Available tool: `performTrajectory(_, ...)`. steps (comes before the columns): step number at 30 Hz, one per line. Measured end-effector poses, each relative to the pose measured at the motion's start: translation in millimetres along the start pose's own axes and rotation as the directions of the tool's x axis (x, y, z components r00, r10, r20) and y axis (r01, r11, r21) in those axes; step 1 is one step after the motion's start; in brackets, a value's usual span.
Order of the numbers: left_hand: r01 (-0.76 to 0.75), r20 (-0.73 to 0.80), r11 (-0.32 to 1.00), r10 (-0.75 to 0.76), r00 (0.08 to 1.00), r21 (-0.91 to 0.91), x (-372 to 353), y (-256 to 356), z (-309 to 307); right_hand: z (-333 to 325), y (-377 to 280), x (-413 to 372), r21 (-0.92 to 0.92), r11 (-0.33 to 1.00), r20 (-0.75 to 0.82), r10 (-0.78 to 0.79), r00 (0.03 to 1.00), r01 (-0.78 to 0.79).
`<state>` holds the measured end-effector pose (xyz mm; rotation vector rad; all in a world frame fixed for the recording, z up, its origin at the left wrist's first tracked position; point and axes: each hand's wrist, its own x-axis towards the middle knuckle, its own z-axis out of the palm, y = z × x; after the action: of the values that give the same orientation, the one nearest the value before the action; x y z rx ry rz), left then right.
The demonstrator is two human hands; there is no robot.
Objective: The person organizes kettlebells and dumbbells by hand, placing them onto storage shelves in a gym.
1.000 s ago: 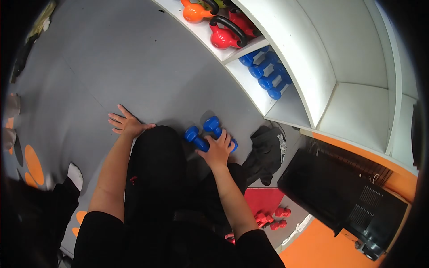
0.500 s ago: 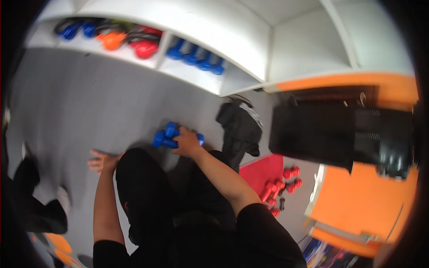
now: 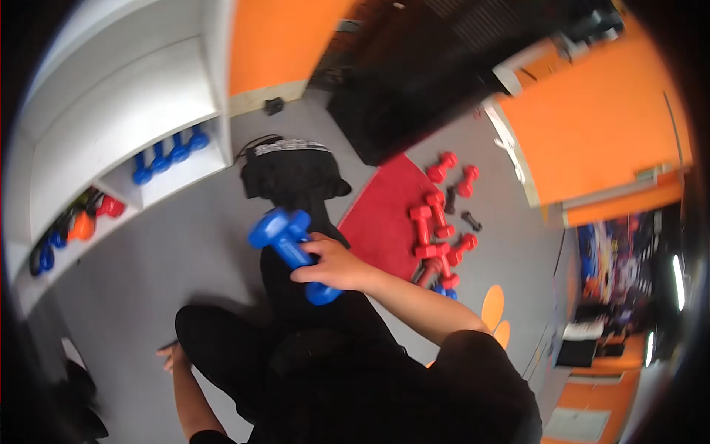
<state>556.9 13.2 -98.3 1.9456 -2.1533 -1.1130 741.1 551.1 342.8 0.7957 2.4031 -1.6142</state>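
Two blue dumbbells (image 3: 291,251) are gripped together by my right hand (image 3: 333,264), in front of my body and above my dark-clad leg. Their ends stick out on both sides of the fingers. At the lower left, my left hand (image 3: 174,357) is beside my bent knee, close to the grey floor (image 3: 148,274). Its fingers are apart, with a thin dark thing near the fingertips that I cannot make out.
A white shelf (image 3: 177,176) at the left bears blue dumbbells and coloured kettlebells. A black garment (image 3: 292,174) lies ahead. Red dumbbells (image 3: 421,222) lie around a red mat (image 3: 377,222). A black cabinet-like object (image 3: 414,74) stands beyond. Another person's dark clothing (image 3: 70,392) shows lower left.
The view has swung to the right. My right hand has lifted the blue dumbbells from the floor. My left hand stays low beside my knee.
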Motion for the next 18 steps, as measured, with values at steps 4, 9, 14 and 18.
performTrajectory(4, -0.183, 0.893, 0.981, 0.033, 0.450, 0.056, -17.1, 38.8, -78.2, -68.4, 65.9, -102.5, 0.509, 0.802, -0.100, 0.416, 0.904, -0.313)
performTrajectory(9, -0.374, 0.844, 0.910, 0.052, 0.533, 0.180, -15.6, 46.2, -156.2, -114.6, 222.7, -197.9, 0.882, 0.429, -0.237, 0.764, 0.600, -0.198)
performTrajectory(14, -0.425, 0.785, 0.798, -0.095, 0.612, 0.427, -41.1, 59.4, -206.6, -167.8, 336.3, -247.3, 0.993, 0.119, -0.106, 0.927, 0.360, -0.014)
performTrajectory(18, -0.630, 0.816, 0.580, -0.108, 0.569, 0.516, -73.5, 88.1, -216.0, -198.7, 426.3, -248.8, 0.983, 0.181, -0.184, 0.928, 0.325, 0.042)
